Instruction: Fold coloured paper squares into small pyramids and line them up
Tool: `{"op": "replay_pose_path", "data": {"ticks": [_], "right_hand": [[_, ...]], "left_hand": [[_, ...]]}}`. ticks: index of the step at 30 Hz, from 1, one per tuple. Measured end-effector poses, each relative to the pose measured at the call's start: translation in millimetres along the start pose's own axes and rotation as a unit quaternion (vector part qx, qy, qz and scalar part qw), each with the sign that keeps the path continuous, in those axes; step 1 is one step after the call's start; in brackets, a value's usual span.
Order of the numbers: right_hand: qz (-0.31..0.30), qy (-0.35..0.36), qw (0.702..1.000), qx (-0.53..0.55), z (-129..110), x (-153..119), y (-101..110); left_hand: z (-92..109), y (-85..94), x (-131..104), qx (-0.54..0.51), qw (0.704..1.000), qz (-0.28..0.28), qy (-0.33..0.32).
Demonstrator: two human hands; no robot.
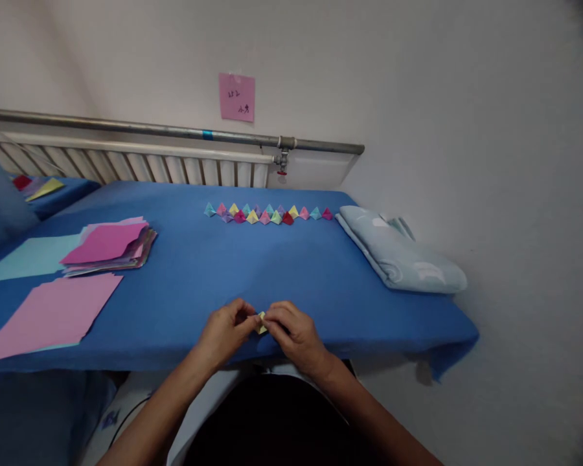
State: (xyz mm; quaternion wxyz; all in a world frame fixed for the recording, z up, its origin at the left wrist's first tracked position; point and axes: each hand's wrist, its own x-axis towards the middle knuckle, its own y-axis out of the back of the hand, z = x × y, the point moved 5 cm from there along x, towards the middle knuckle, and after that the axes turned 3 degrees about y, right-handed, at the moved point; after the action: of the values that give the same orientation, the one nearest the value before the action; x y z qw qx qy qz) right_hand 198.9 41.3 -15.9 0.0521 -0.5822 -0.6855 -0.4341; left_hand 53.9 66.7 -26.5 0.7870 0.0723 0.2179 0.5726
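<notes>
Yellow folded paper (pixel 262 323) is what we've got pinched between our left hand (pixel 226 331) and right hand (pixel 294 333), fingertips gripping it from both sides, blue cloth (pixel 189 259) beneath. Beyond our hands we see little paper shapes (pixel 265 218) lined up, pink sheets (pixel 63 307) well left, folded blanket (pixel 408 255) off right.

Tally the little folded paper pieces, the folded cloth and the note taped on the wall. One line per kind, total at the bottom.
Back-row folded pieces: 11
Front-row folded pieces: 6
Yellow folded piece held by left hand and right hand: 1
Folded cloth: 1
Pink wall note: 1
Total: 20
</notes>
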Motion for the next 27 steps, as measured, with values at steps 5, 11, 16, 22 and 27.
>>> {"op": "replay_pose_path", "data": {"ticks": [5, 11, 16, 22, 27], "right_hand": [[-0.021, 0.002, 1.0, -0.016, 1, -1, -2], [-0.031, -0.009, 0.999, -0.028, 0, -1, -4], [-0.04, -0.004, 0.999, -0.028, 0, -1, -5], [-0.051, 0.003, 0.998, -0.045, -4, -1, -4], [-0.047, 0.025, 0.997, -0.056, -10, -5, -1]], "left_hand": [[-1, 3.4, 3, 0.046, 0.999, 0.009, 0.016], [5, 12.0, 4, 0.153, 0.987, 0.037, 0.029], [17, 16.9, 4, 0.258, 0.965, 0.053, 0.02], [16, 17.1, 9, 0.32, 0.945, 0.057, 0.023], [13, 19.1, 12, 0.322, 0.944, 0.065, 0.03]]}}
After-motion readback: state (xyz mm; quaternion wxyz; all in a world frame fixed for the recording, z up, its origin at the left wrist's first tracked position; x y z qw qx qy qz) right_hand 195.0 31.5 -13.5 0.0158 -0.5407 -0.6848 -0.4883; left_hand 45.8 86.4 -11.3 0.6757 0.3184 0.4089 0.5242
